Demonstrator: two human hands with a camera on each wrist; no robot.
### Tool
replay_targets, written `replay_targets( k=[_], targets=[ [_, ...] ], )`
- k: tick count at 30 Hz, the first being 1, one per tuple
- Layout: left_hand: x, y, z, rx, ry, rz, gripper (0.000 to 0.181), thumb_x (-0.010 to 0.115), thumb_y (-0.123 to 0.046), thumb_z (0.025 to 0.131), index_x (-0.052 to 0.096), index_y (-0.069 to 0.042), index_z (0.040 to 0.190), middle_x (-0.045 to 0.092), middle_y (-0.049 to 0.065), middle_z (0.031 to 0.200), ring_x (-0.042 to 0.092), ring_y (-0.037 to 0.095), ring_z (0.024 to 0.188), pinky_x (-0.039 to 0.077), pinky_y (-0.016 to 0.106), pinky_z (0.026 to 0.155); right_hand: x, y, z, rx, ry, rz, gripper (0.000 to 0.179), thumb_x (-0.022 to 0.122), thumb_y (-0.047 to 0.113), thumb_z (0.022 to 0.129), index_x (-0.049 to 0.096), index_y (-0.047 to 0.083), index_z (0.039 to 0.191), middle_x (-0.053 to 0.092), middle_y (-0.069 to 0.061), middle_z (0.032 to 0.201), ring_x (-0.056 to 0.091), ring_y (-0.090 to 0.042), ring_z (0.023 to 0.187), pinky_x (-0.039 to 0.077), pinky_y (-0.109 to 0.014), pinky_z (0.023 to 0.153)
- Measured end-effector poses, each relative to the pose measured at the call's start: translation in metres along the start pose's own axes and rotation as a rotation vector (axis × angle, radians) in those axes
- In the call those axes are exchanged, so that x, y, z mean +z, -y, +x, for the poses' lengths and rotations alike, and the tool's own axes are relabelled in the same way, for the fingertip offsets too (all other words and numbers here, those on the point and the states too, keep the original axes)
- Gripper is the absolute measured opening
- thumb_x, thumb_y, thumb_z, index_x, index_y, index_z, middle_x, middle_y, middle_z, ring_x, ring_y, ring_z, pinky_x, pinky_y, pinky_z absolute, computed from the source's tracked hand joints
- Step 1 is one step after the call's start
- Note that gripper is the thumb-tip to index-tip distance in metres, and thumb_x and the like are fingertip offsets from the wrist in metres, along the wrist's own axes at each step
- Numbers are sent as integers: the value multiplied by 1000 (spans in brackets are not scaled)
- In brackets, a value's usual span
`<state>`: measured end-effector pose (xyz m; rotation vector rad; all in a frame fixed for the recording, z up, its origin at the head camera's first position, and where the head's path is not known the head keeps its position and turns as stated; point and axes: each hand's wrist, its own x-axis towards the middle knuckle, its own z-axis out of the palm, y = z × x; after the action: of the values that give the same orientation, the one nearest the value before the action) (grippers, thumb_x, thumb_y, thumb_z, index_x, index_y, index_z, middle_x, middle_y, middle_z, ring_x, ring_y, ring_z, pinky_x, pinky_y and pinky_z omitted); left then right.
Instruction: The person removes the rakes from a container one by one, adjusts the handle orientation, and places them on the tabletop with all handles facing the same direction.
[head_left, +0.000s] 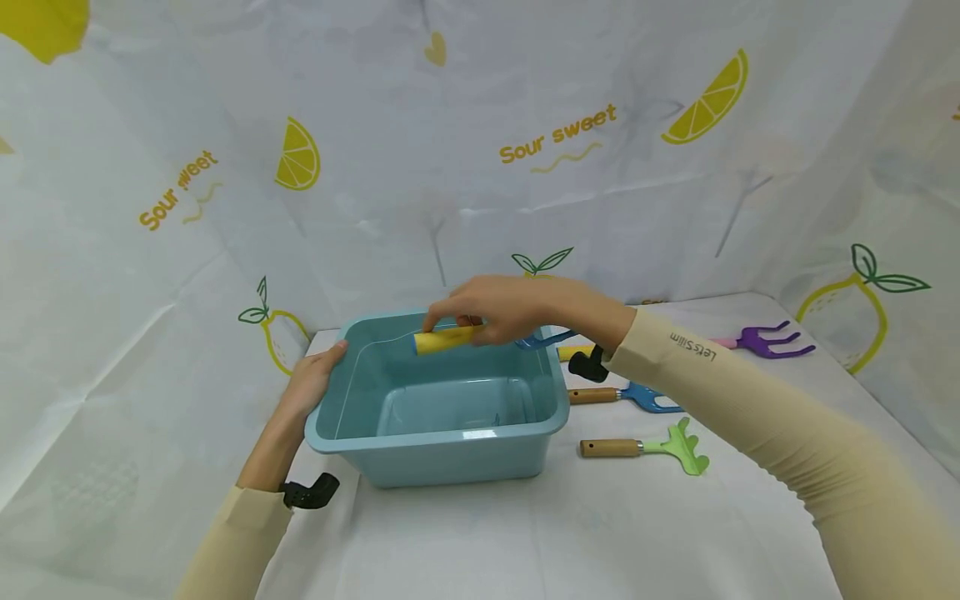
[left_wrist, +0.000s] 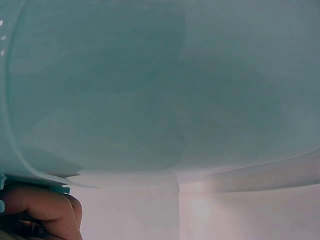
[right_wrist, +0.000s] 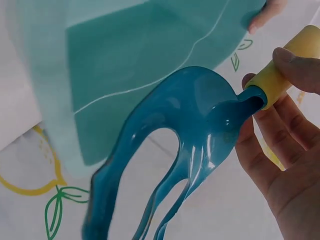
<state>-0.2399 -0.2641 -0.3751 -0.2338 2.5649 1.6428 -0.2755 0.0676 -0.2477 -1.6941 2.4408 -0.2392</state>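
Observation:
A light blue plastic basin stands on the white cloth. My left hand grips its left rim, and the left wrist view shows curled fingers at the rim beside the wall. Above the basin, my right hand pinches the yellow handle of a blue garden hand fork between thumb and fingers. In the right wrist view, the fork's blue head and its long tines point away from the hand, past the basin's edge. Most of that head is hidden behind the right hand in the head view.
Right of the basin lie a green hand rake, a blue tool with a wooden handle, and a purple fork partly behind the right sleeve. Another yellow handle shows near the right wrist. A lemon-print cloth hangs behind.

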Motion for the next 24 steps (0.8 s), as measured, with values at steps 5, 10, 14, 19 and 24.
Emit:
replay_targets(
  k=[5,10,14,19,24],
  targets=[
    [0,-1,-1,7,1,-3,72,43,-58,107,60,6,137,67,-5,87,62,4,74,52,23,63,-3,-3,-15,48,-6,-2,46,64,4,97,60,26,137,63,-2,102,56,-18,87,49,-32,80],
    [0,0,-2,5,-5,4,72,43,-58,107,60,5,138,69,-2,89,63,5,74,53,23,64,-5,-6,-28,69,-11,-10,45,65,4,97,60,25,137,64,-3,104,56,-18,87,51,-33,81],
    [1,1,-1,12,-8,9,73,43,-57,107,58,6,140,71,2,94,65,6,76,55,23,65,-5,-8,-37,93,-10,-10,45,65,4,97,60,24,137,64,-3,104,56,-18,88,51,-34,82],
    [2,2,0,14,-12,32,73,42,-58,107,57,5,142,73,11,108,66,8,80,56,24,66,-5,-13,-51,133,-10,-16,46,65,4,97,61,26,137,64,-2,106,57,-18,90,52,-35,83],
    [2,2,1,19,-18,40,73,41,-58,107,57,5,142,73,14,112,67,8,80,57,24,66,-4,-19,-65,184,-5,-14,47,64,3,97,61,27,138,65,0,111,59,-17,92,55,-33,83]
  ],
)
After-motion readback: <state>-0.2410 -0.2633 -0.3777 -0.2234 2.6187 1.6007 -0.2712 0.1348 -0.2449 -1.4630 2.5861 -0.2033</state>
